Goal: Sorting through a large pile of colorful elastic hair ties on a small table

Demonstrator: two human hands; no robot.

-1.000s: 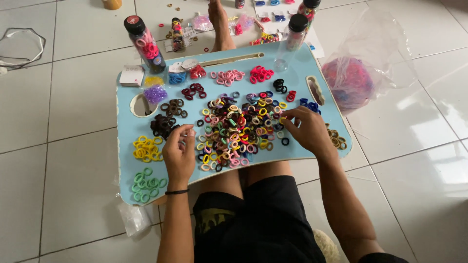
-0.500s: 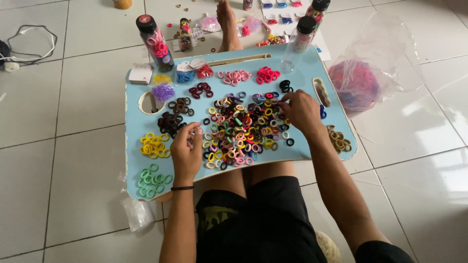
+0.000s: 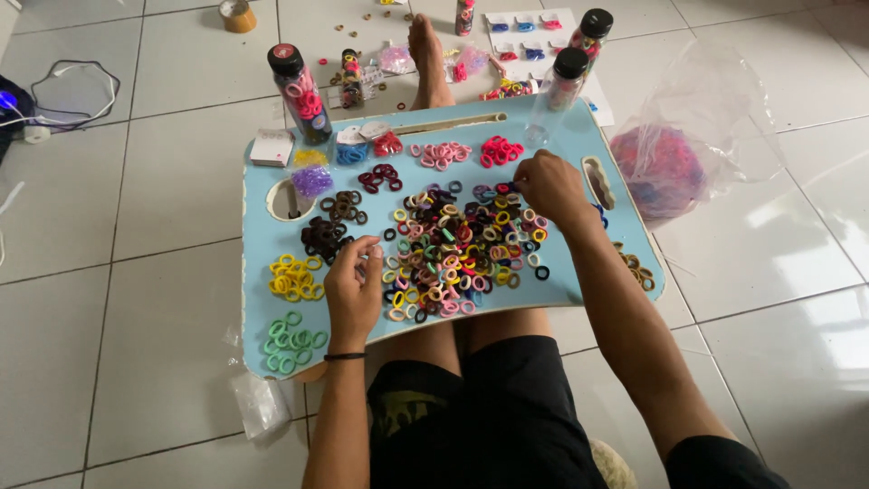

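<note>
Hundreds of small mixed hair ties (image 3: 457,249) heaped mid-tray | left hand (image 3: 353,290) pinched near the dark-brown pile (image 3: 324,237), whether gripping a tie cannot tell | right hand (image 3: 552,186) curled at heap's far edge | best lifted singly onto light-blue lap tray (image 3: 561,288).

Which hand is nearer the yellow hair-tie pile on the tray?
Left. The left hand sits just right of the yellow hair-tie pile; the right hand is far across the mixed pile.

The right hand (image 3: 550,186) hides its fingertips (any band pinched there too) over the mixed pile (image 3: 453,249).
</note>
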